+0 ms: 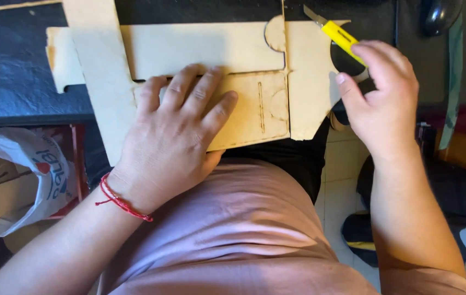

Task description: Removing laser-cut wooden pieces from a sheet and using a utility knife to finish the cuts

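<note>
My left hand (pixel 175 131) lies flat, fingers spread, on a thin pale wooden board (pixel 211 52) with cut slots and rounded tabs. The board rests on the edge of a dark table (pixel 9 65) and overhangs toward me. My right hand (pixel 380 90) grips a yellow utility knife (pixel 338 33) at the board's right side. The knife's blade points up and to the left, just above the board's upper right corner. A red string bracelet (pixel 121 201) circles my left wrist.
A white plastic bag (pixel 22 175) sits low on the left beside a red frame. A dark computer mouse (pixel 438 15) lies at the top right of the table. Tiled floor and dark bags (pixel 451 186) show on the right.
</note>
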